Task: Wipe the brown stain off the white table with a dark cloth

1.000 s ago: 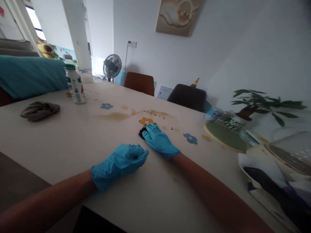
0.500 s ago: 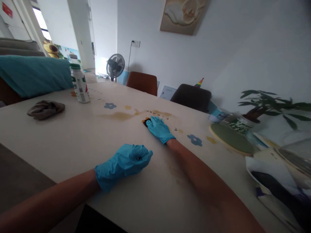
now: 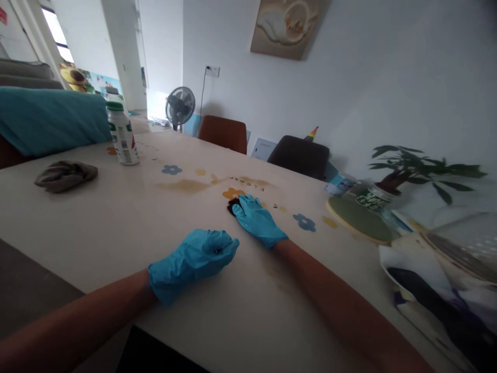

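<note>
Both my hands wear blue gloves and rest on a cream table (image 3: 116,228) printed with small flowers. My right hand (image 3: 257,220) lies flat, fingers together, pressing a small dark pad (image 3: 232,204) against the tabletop beside an orange flower print. Most of the pad is hidden under the fingers. My left hand (image 3: 194,257) sits nearer the table's front edge with its fingers curled into a loose fist; nothing shows inside it. A brownish smear (image 3: 185,185) marks the table beyond the pad.
A crumpled grey cloth (image 3: 64,175) lies at the far left, a white bottle with a green cap (image 3: 121,134) behind it. At the right stand a green round mat (image 3: 359,217), a jar, a potted plant (image 3: 411,168) and printed papers (image 3: 427,280). Two chairs (image 3: 298,154) face the far edge.
My right hand slid the pad away across the table towards the brown smear, then drew it back towards me. My left hand stayed in place.
</note>
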Motion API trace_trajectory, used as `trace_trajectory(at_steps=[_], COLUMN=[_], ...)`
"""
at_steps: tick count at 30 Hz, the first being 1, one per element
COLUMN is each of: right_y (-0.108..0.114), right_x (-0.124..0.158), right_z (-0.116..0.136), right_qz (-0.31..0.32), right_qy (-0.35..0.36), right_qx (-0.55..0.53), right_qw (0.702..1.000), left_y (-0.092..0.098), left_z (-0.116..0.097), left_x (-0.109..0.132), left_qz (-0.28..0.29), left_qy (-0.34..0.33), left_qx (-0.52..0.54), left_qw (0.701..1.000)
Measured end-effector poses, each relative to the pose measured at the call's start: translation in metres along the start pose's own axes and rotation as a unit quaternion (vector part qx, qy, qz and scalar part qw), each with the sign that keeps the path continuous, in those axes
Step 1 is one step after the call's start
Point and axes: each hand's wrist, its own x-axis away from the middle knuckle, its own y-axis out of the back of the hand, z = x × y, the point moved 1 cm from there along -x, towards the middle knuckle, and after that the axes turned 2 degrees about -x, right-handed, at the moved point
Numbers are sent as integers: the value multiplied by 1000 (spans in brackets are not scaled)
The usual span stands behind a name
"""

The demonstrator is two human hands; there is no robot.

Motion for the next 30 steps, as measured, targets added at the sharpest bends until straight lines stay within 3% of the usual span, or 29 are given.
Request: trace_trajectory(at_steps=[8,13,21,30], right_y=[-2,-3,6,15], right_x=[58,75,57,10], right_z=[-12,-16,-17,-47], right_qz=[-16,-14,7,-15], right_qy=[36,30,-18,-73], right_qx=[-30,-40,1,13], right_qw=[999,999,1000,997], left_y=[-7,-4,3,6], left_z=[10,5,-4,-5], left_x=[-1,1,3,6], left_qz=[-24,-16,2,-16], left_qy=[-10,2,10,-21], left_qx=[8,3,-8,9], left_qw=[1000,1000,1000,1000])
